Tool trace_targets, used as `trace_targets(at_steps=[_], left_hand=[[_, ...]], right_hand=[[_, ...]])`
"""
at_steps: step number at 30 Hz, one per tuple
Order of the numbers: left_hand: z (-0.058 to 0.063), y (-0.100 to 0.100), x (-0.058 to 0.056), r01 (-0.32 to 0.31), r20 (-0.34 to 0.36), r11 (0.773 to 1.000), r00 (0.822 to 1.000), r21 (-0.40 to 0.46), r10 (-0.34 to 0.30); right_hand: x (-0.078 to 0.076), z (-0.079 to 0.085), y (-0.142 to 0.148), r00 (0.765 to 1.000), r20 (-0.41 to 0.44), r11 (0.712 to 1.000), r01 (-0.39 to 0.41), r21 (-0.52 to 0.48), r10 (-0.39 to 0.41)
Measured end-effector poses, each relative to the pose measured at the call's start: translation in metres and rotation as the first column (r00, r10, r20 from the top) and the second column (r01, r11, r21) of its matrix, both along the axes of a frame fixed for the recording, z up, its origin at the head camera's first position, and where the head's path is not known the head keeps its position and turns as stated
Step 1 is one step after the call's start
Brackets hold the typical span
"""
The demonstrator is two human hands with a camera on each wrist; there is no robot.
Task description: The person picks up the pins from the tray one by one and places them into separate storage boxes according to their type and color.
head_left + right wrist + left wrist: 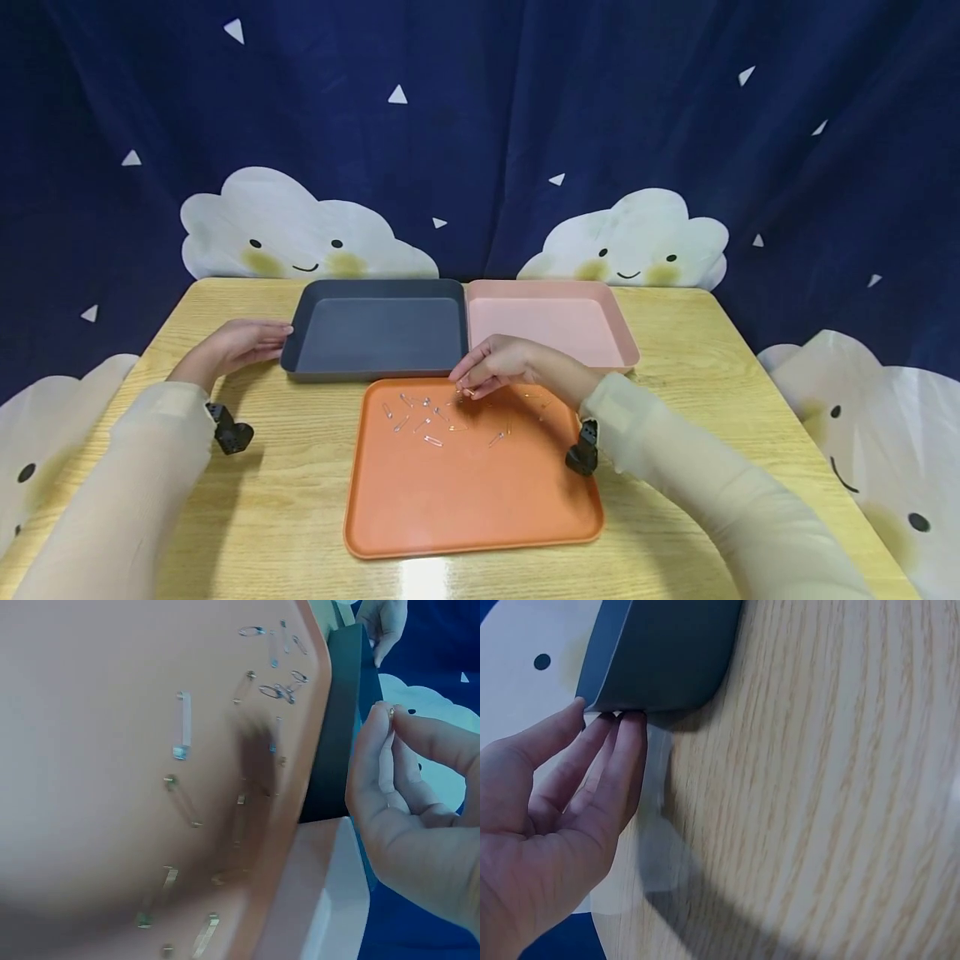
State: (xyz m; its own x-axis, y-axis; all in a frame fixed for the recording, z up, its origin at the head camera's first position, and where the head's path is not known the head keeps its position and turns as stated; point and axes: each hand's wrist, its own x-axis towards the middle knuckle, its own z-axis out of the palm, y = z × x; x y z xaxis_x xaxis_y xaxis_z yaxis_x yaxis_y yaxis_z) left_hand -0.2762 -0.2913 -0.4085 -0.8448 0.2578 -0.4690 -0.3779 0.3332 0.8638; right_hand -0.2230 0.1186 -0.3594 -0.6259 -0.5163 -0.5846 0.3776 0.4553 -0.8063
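Observation:
My right hand (504, 365) is over the back of the orange tray (472, 508). Its thumb and index finger pinch a small gold safety pin (391, 712), mostly hidden by the fingertips. Below lie scattered safety pins, silver ones such as this silver safety pin (433, 441) towards the left and gold ones such as this gold safety pin (205, 936) towards the right. My left hand (243, 343) is at the left side of the dark grey tray (375, 325). With fingers nearly straight, it touches that tray's outer wall and rim in the left wrist view.
A pink tray (547, 312) stands right beside the dark grey one, both behind the orange tray on the wooden table (300, 500). A navy curtain (480, 108) with clouds and triangles hangs behind. Black wrist cameras sit on both sleeves.

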Motion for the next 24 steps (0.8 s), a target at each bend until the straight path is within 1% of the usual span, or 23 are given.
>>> trace_targets(at_steps=[6,9,13,18,24], left_hand=[[0.000,0.000,0.000,-0.020,0.026,1.000,0.999,0.014,0.020],[0.001,0.001,-0.001,-0.031,0.034,0.999,0.999,0.017,0.030],[0.004,0.003,-0.002,-0.029,0.027,1.000,0.999,-0.007,0.029],[0.007,0.002,-0.003,0.004,0.022,0.999,1.000,-0.043,-0.003],[0.008,-0.001,-0.002,0.078,0.005,0.996,0.997,-0.036,-0.078]], right_hand=[[-0.019,0.011,-0.015,0.999,-0.039,1.000,0.002,0.026,-0.001],[-0.029,0.019,-0.023,0.998,-0.067,0.998,-0.006,0.062,0.010],[-0.040,0.029,-0.033,0.996,-0.087,0.996,0.005,0.089,0.002],[-0.050,0.037,-0.042,0.992,-0.126,0.992,0.020,0.126,-0.004],[-0.061,0.032,-0.050,0.986,-0.166,0.979,0.026,0.201,0.008]])
